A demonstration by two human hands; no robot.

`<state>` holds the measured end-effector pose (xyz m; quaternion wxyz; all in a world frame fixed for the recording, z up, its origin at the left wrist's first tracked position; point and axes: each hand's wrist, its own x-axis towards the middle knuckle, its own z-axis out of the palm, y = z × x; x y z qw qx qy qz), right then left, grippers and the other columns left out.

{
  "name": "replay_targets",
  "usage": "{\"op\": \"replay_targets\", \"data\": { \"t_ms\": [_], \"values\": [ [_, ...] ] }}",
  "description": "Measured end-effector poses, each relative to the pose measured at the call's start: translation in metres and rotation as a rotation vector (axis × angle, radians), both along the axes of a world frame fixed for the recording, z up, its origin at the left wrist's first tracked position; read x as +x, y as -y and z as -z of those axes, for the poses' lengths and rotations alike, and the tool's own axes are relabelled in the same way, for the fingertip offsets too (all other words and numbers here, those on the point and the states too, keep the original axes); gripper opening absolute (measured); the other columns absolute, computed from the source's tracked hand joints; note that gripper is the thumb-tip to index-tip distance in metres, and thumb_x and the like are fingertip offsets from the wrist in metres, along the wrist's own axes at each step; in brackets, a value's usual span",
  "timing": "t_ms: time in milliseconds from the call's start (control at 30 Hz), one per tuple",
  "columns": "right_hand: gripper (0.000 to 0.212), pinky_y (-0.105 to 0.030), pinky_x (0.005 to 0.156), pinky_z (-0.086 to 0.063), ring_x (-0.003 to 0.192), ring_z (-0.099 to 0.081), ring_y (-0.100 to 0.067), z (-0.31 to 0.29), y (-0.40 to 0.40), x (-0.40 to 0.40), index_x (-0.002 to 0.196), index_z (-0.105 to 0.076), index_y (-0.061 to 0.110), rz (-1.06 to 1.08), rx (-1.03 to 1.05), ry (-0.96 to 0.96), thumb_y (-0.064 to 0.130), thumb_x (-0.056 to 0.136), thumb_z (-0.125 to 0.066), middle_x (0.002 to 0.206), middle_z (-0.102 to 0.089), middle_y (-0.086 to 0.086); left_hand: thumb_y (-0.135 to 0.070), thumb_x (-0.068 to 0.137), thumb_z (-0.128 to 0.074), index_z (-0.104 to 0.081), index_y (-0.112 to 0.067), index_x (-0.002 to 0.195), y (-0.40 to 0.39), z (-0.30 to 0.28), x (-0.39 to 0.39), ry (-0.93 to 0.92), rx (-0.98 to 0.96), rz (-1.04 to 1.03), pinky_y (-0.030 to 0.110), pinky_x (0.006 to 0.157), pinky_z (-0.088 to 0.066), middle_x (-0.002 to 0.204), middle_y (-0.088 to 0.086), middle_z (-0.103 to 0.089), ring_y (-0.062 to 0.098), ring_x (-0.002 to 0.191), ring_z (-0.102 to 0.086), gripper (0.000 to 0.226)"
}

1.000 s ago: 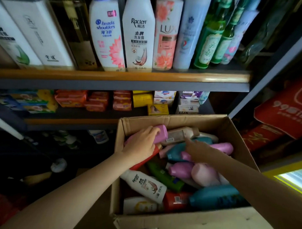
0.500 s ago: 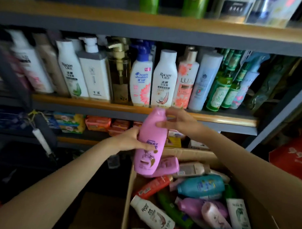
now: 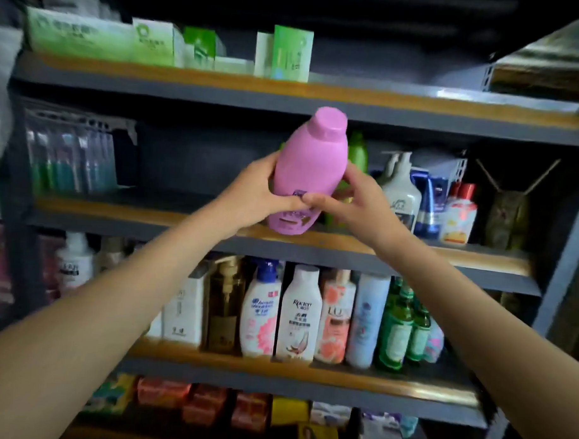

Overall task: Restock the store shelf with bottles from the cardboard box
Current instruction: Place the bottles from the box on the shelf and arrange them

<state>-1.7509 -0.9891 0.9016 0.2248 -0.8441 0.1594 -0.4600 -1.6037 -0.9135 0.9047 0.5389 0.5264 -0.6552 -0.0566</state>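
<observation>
We hold the pink bottle (image 3: 307,174) upright with both hands, in front of the second shelf (image 3: 144,211) from the top, near the middle of its front edge. Our left hand (image 3: 259,193) wraps the lower left side of the bottle, with the thumb across the label. Our right hand (image 3: 344,201) grips the lower right side, and its thumb meets the left thumb on the label. The bottom of the bottle is just above the front edge of this shelf; we cannot tell if it touches the board. Behind the bottle stands a green bottle (image 3: 357,152), and to the right, on the same shelf, a white pump bottle (image 3: 400,190). On the shelf below, a row of shampoo bottles (image 3: 298,315) stands along the front edge.
</observation>
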Motion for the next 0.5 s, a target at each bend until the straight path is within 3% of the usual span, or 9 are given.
{"op": "replay_targets", "data": {
  "t_ms": [133, 267, 400, 500],
  "values": [
    [0.048, -0.029, 0.054, -0.050, 0.072, -0.058, -0.023, -0.020, 0.026, -0.002, 0.121, -0.049, 0.008, 0.055, -0.075, 0.022, 0.019, 0.080, -0.072, 0.104, -0.062, -0.013, -0.011, 0.072, -0.078, -0.043, -0.017, 0.134, 0.029, -0.020, 0.000, 0.019, -0.023, 0.004, 0.025, 0.088, -0.046, 0.116, -0.005, -0.056, 0.012, 0.107, -0.053, 0.071],
    [0.052, -0.035, 0.064, -0.054, 0.085, -0.063, -0.030, -0.019, 0.056, 0.002, 0.124, -0.046, 0.010, 0.137, -0.079, -0.042, 0.020, 0.080, -0.072, 0.108, -0.061, -0.009, -0.018, 0.070, -0.080, -0.044, -0.016, 0.135, 0.059, -0.021, 0.010, 0.106, 0.056, -0.040, 0.039, 0.095, -0.048, 0.126, 0.003, -0.058, 0.020, 0.113, -0.055, 0.075],
    [0.046, -0.044, 0.070, -0.054, 0.085, -0.063, -0.033, -0.017, 0.079, 0.017, 0.113, -0.044, 0.006, 0.190, -0.036, -0.174, 0.024, 0.081, -0.072, 0.096, -0.058, -0.010, -0.019, 0.072, -0.078, -0.046, -0.014, 0.132, 0.085, -0.014, 0.026, 0.106, 0.160, -0.061, 0.044, 0.096, -0.049, 0.126, 0.006, -0.058, 0.023, 0.113, -0.057, 0.068],
    [0.037, -0.031, 0.051, -0.052, 0.062, -0.060, -0.024, -0.024, 0.094, 0.033, 0.101, -0.038, 0.008, 0.188, 0.074, -0.215, 0.024, 0.085, -0.067, 0.080, -0.060, -0.010, -0.017, 0.078, -0.073, -0.042, -0.013, 0.134, 0.102, -0.011, 0.033, -0.035, 0.203, -0.064, 0.045, 0.092, -0.052, 0.128, 0.008, -0.057, 0.024, 0.112, -0.058, 0.064]
  ]
}}
